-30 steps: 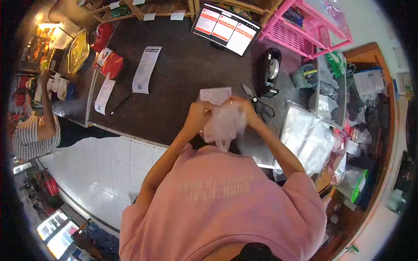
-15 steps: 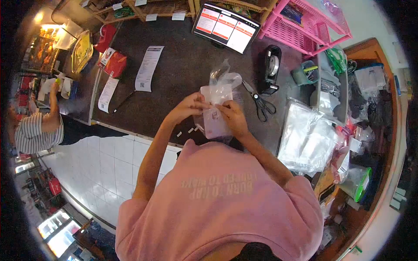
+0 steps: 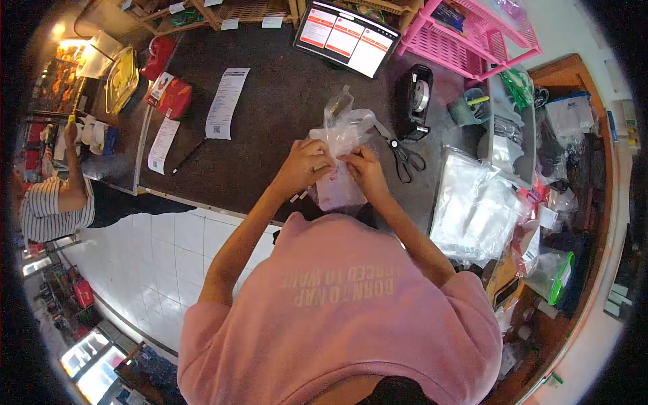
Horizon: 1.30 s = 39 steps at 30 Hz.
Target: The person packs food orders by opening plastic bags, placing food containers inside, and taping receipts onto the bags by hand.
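A clear plastic bag stands on the dark table close to my body, its upper part crumpled and pointing away from me. Inside its lower part is a pale pinkish item with a small red mark; its kind is unclear. My left hand pinches the bag's left side, fingers curled. From the right, my right hand pinches the plastic a short way off. Black-handled scissors lie just right of the bag, their blades partly behind it. Small white pieces lie beside my left wrist.
A black tape dispenser and a tablet stand farther back. Printed slips, a pen and a red packet lie left. Stacked clear bags lie right, below a pink rack. Another person stands far left.
My left hand has shifted slightly right and down, covering more of the pale item. The bag's top is bunched more upright between my hands. The other person's arm at far left has moved.
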Available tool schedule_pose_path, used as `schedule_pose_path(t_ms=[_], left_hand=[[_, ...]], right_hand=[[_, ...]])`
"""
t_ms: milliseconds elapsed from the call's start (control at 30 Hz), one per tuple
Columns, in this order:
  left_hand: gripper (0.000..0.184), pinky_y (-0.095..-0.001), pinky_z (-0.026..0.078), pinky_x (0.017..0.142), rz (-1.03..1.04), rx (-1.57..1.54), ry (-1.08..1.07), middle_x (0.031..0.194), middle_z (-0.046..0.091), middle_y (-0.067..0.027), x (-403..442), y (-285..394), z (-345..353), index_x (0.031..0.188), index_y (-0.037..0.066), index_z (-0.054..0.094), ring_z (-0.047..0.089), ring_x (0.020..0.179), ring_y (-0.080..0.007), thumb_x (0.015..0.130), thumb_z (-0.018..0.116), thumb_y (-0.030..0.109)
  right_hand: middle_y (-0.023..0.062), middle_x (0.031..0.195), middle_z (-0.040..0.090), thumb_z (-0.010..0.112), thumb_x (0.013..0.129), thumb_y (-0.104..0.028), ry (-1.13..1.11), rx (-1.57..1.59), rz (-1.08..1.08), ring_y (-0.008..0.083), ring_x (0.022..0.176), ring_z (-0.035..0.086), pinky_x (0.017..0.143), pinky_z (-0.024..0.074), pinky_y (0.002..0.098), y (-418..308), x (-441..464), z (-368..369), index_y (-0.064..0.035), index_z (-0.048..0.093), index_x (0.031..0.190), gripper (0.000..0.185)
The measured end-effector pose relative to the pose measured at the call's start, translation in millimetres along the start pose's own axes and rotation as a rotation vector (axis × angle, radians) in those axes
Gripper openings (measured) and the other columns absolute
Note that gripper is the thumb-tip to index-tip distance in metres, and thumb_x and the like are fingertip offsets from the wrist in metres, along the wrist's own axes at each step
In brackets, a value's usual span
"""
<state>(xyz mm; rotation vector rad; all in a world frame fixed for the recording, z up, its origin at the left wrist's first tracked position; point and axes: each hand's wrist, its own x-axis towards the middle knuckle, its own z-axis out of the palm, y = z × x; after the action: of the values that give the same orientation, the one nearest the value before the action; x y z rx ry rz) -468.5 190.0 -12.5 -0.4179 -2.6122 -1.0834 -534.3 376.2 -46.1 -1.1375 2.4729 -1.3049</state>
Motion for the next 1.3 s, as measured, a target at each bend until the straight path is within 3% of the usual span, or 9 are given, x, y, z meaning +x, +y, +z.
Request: schedule_pose_path(t_ms=[33, 233, 333, 433, 467, 667, 1033, 1167, 1300], left_hand=[[0.015, -0.0356, 0.038, 0.073, 0.042, 0.109, 0.051, 0.074, 0.059, -0.0074, 4, 8, -2, 0.077, 0.005, 0.061, 0.055, 0.076, -0.0255, 0.072, 0.061, 0.020], [0.013, -0.0335, 0.036, 0.071, -0.074, -0.102, 0.005, 0.069, 0.058, -0.0064, -2, -8, 36, 0.076, 0.006, 0.059, 0.055, 0.072, -0.0236, 0.073, 0.060, 0.018], [0.013, -0.0345, 0.036, 0.071, -0.320, -0.148, 0.000, 0.068, 0.059, -0.0070, 1, 3, 37, 0.075, 0.006, 0.061, 0.054, 0.065, -0.0232, 0.074, 0.060, 0.019], [0.015, -0.0354, 0.036, 0.071, -0.265, -0.060, -0.025, 0.068, 0.060, -0.0078, 3, 6, 34, 0.074, 0.006, 0.063, 0.055, 0.062, -0.0226, 0.074, 0.060, 0.020], [0.014, -0.0357, 0.036, 0.071, -0.272, -0.051, -0.013, 0.069, 0.060, -0.0079, 3, 6, 35, 0.074, 0.006, 0.063, 0.055, 0.062, -0.0225, 0.074, 0.060, 0.020], [0.014, -0.0379, 0.037, 0.074, -0.352, -0.104, 0.046, 0.069, 0.061, -0.0078, -3, 4, 45, 0.073, 0.005, 0.064, 0.056, 0.065, -0.0223, 0.071, 0.062, 0.018], [0.012, -0.0353, 0.041, 0.064, -0.321, 0.025, 0.053, 0.070, 0.061, -0.0083, 0, 10, 44, 0.071, 0.004, 0.063, 0.058, 0.067, -0.0219, 0.068, 0.064, 0.016], [0.014, -0.0338, 0.041, 0.062, -0.361, -0.109, 0.134, 0.070, 0.059, -0.0102, 1, 16, 52, 0.072, 0.003, 0.062, 0.057, 0.067, -0.0236, 0.070, 0.064, 0.016], [0.014, -0.0344, 0.041, 0.061, -0.345, -0.110, 0.333, 0.068, 0.058, -0.0102, -1, 21, 66, 0.074, 0.002, 0.062, 0.054, 0.063, -0.0242, 0.069, 0.066, 0.015]], right_hand=[[0.0134, 0.087, 0.051, 0.055, 0.073, -0.003, -0.014, -0.014, 0.005, 0.0308, 0.083, 0.053, 0.072, 0.0436, 0.0379, 0, 0, -1, -0.0066, 0.061, 0.091, 0.020], [0.0151, 0.084, 0.055, 0.058, 0.071, -0.002, -0.057, 0.055, 0.073, 0.0323, 0.079, 0.054, 0.070, 0.0435, 0.0373, -8, 7, -13, -0.0026, 0.057, 0.084, 0.014], [0.0134, 0.078, 0.056, 0.060, 0.070, -0.003, -0.166, 0.127, 0.081, 0.0296, 0.075, 0.057, 0.069, 0.0453, 0.0352, 2, 15, -21, -0.0019, 0.057, 0.083, 0.013], [0.0118, 0.081, 0.058, 0.061, 0.071, -0.004, -0.218, 0.267, 0.124, 0.0247, 0.074, 0.059, 0.067, 0.0469, 0.0317, 10, 15, -27, -0.0018, 0.058, 0.084, 0.014], [0.0096, 0.082, 0.059, 0.062, 0.071, -0.004, -0.195, 0.251, 0.137, 0.0183, 0.074, 0.060, 0.067, 0.0473, 0.0282, 13, 14, -25, -0.0021, 0.059, 0.084, 0.013], [0.0067, 0.082, 0.060, 0.062, 0.073, -0.003, -0.263, 0.265, 0.247, 0.0127, 0.074, 0.058, 0.068, 0.0466, 0.0265, 14, 15, -28, -0.0021, 0.061, 0.086, 0.013], [0.0042, 0.084, 0.063, 0.062, 0.077, -0.010, -0.354, 0.545, 0.303, 0.0114, 0.080, 0.058, 0.073, 0.0461, 0.0246, 34, 16, -28, -0.0011, 0.063, 0.087, 0.014], [0.0042, 0.081, 0.063, 0.062, 0.077, -0.013, -0.398, 0.683, 0.341, 0.0111, 0.077, 0.058, 0.071, 0.0461, 0.0253, 31, 18, -33, -0.0016, 0.062, 0.087, 0.015], [0.0055, 0.076, 0.062, 0.062, 0.076, -0.012, -0.297, 0.383, 0.211, 0.0121, 0.071, 0.057, 0.067, 0.0452, 0.0269, 50, 13, -21, -0.0018, 0.061, 0.083, 0.012]])
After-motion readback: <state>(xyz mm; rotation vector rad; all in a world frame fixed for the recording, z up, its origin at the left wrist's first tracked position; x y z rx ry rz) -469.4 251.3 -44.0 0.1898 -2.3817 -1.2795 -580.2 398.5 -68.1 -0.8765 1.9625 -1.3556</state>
